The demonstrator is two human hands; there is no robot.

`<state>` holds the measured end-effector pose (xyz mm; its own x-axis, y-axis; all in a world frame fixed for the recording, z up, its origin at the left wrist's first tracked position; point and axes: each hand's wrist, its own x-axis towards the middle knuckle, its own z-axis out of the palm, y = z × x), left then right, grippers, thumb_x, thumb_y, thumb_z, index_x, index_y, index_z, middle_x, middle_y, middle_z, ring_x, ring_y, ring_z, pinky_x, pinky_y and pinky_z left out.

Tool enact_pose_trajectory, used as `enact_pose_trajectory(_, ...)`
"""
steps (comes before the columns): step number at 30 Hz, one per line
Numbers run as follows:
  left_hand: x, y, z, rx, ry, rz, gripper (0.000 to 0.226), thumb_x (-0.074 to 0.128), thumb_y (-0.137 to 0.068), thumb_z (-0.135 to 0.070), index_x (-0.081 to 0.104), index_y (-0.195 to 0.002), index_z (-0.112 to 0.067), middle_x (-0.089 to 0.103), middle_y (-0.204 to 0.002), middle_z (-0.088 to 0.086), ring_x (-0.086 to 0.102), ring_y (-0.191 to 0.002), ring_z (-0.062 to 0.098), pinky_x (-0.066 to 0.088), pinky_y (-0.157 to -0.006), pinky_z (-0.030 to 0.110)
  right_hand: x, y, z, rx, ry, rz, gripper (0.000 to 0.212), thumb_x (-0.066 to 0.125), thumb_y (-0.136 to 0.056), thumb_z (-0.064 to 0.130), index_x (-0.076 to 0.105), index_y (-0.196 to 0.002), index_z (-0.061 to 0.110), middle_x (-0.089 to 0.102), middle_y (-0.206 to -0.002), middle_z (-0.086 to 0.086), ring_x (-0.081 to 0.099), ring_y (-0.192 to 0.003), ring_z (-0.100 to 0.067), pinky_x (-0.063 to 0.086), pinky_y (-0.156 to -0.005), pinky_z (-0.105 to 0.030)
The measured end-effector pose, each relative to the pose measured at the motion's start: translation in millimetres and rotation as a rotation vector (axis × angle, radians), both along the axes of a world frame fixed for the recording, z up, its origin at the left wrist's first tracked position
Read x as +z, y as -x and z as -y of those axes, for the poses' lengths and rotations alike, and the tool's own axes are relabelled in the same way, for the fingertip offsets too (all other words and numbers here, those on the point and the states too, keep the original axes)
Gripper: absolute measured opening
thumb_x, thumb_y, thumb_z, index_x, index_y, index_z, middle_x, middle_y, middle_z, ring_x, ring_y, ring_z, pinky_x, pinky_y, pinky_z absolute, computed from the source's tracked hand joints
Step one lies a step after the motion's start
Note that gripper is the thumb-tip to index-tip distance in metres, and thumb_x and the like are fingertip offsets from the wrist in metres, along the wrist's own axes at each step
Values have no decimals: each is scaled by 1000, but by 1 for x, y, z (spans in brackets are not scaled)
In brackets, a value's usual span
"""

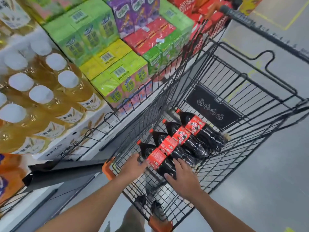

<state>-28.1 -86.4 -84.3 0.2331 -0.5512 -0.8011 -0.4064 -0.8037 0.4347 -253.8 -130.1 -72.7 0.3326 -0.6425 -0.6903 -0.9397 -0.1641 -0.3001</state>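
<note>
Cola bottles (194, 127), four in a row, lie on their sides in the wire cart (212, 108) at the centre of the frame. The nearest bottle (156, 158), lower centre, sits between both hands. The right hand (183, 179) cups its base, thumb and fingers spread apart round it. The left hand (133, 164) touches its shoulder; blur hides whether those fingers clamp. Drink cartons (93, 36) fill the upper left.
</note>
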Motion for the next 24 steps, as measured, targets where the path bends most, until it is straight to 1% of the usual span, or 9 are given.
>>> enact_pose_trajectory(2,-12,-1,10,42,-14,-12,75,60,-101,-50,30,-160,-16,45,-158,6,46,-142,26,37,-118,48,-9,-6,4,7,-20,-22,84,37,-99,68,10,-164,22,9,-171,-2,14,-156,-27,21,-124,-48)
enact_pose_trajectory(7,-43,-3,28,182,-87,-54,76,61,-100,-50,28,-160,-17,37,-164,9,41,-148,34,36,-121,55,-34,-13,9,-4,-66,-50,86,41,-98,68,11,-164,21,11,-171,-4,16,-156,-28,22,-125,-49)
enact_pose_trajectory(11,-62,0,42,218,-159,-51,69,60,-102,-47,37,-156,-10,45,-157,12,43,-145,34,36,-121,49,-51,-15,12,-13,-95,-67,89,45,-97,67,10,-163,19,12,-170,-4,16,-155,-28,24,-125,-49)
enact_pose_trajectory(13,-76,-1,47,252,-198,-67,60,61,-102,-47,47,-145,-7,55,-143,10,51,-137,33,41,-116,44,-61,-15,14,-21,-115,-71,92,47,-95,69,10,-163,19,12,-170,-4,16,-155,-28,25,-124,-49)
enact_pose_trajectory(16,-101,-5,53,339,-238,-108,55,64,-97,-55,59,-124,-8,66,-119,9,64,-114,31,50,-107,49,-77,-12,15,-36,-110,-64,97,48,-91,74,12,-163,19,17,-169,-3,20,-153,-28,30,-121,-51)
enact_pose_trajectory(18,-118,-9,56,402,-259,-111,58,67,-94,-57,60,-124,-8,67,-115,11,64,-108,31,52,-101,48,-85,-12,16,-54,-124,-72,98,51,-89,74,12,-162,21,18,-168,-2,21,-153,-28,32,-120,-53)
enact_pose_trajectory(21,-132,-11,66,492,-273,-134,54,69,-94,-53,60,-121,-7,67,-111,11,64,-100,27,53,-93,42,-97,-12,18,-79,-150,-75,100,57,-88,71,12,-162,21,18,-168,-1,21,-153,-27,33,-119,-53)
enact_pose_trajectory(22,-138,-11,70,520,-281,-140,51,69,-95,-52,61,-118,-8,67,-108,10,63,-94,25,54,-92,42,-100,-12,19,-83,-157,-76,100,60,-88,68,12,-162,20,18,-168,-1,21,-153,-26,33,-120,-52)
enact_pose_trajectory(24,-149,-11,74,554,-298,-145,44,68,-97,-49,60,-112,-9,66,-100,8,59,-82,20,53,-82,36,-107,-14,20,-72,-170,-89,99,67,-90,57,12,-163,17,18,-168,-1,22,-153,-26,33,-121,-49)
